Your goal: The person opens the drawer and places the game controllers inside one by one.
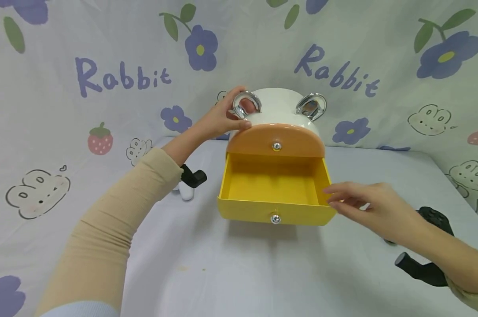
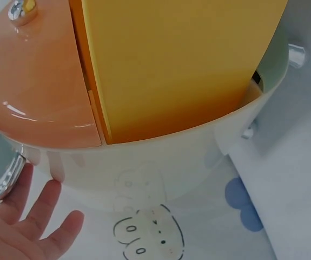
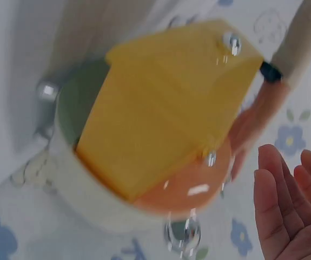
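Observation:
A small white drawer cabinet (image 1: 278,99) with two silver ring-shaped ears stands on the table. Its upper drawer (image 1: 255,140) has an orange front and is closed. Below it, the yellow drawer (image 1: 247,210) is pulled far out, with a round silver knob (image 1: 275,219) on its front. My left hand (image 1: 225,115) holds the cabinet's upper left corner by the silver ear (image 1: 239,105), thumb at the front. In the left wrist view, other fingers lie along the white side. My right hand (image 1: 371,204), fingers loosely bent, is beside the yellow drawer's right front corner, holding nothing.
White cloth covers the table (image 1: 262,273). A curtain (image 1: 136,39) printed with rabbits and flowers hangs behind the cabinet. A white object (image 1: 186,192) lies partly hidden behind the left forearm. Black pieces (image 1: 421,269) sit at the right wrist.

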Demonstrator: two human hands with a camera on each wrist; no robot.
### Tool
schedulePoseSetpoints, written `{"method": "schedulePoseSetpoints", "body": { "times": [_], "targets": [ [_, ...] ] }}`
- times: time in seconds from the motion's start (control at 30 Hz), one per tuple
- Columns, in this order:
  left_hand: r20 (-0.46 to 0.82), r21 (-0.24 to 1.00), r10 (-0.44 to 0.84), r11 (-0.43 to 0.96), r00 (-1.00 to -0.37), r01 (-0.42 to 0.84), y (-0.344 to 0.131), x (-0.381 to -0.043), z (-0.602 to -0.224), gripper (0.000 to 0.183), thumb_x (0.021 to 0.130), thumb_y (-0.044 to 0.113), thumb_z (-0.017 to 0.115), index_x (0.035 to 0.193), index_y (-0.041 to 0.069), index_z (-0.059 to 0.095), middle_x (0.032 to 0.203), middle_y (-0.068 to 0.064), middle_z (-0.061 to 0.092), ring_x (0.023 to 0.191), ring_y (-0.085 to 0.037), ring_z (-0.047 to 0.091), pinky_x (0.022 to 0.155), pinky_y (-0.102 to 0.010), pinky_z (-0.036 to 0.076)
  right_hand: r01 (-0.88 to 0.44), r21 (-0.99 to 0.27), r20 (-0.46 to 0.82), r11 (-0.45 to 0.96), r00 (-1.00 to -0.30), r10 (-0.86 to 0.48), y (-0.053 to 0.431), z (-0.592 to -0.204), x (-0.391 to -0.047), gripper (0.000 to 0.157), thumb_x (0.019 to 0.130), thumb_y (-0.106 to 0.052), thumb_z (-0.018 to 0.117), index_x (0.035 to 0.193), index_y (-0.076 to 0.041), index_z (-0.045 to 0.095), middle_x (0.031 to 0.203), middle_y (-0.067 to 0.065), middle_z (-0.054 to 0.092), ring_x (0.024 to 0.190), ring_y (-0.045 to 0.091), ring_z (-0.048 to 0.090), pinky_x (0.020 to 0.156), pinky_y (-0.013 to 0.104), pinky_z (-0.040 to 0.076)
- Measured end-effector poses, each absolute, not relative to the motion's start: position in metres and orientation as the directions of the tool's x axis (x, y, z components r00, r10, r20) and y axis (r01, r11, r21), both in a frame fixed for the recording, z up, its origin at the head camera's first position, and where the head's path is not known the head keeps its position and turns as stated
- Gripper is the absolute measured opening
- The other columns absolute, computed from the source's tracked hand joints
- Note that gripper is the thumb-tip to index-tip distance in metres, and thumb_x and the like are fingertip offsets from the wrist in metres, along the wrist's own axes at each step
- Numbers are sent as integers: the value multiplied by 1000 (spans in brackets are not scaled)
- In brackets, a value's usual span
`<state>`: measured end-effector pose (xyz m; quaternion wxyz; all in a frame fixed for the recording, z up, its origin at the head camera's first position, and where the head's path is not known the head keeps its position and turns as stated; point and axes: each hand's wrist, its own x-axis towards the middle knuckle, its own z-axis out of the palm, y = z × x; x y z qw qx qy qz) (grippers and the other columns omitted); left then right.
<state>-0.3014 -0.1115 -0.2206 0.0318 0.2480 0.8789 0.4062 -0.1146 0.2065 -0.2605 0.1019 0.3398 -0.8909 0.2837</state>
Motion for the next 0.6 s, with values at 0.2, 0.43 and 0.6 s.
{"method": "schedulePoseSetpoints", "body": {
  "times": [0.2,0.43,0.6],
  "targets": [
    [144,724,461,555,-876,411,-112,-301,-222,85,79,28,72,144,29,17,137,-4,40,103,-25,55,89,-39,48,-528,-282,405,801,-822,-400,255,-257,-119,38,75,-3,72,110,-16,63,86,-3,70,69,-9,57,59,6,44],
    [147,740,477,528,-866,417,-112,-300,-222,85,79,26,72,144,26,17,136,-5,40,104,-27,55,89,-40,48,-446,-249,418,859,-850,-320,305,-266,-126,34,75,-1,71,108,-6,62,81,-4,68,68,-20,49,56,1,39],
    [154,753,476,511,-866,415,-112,-299,-220,85,79,25,72,144,26,17,137,-5,39,105,-27,55,90,-41,48,-456,-202,462,867,-825,-326,325,-276,-128,40,72,-5,75,108,-3,60,84,-12,66,70,-24,44,55,2,39]
  ]
}}
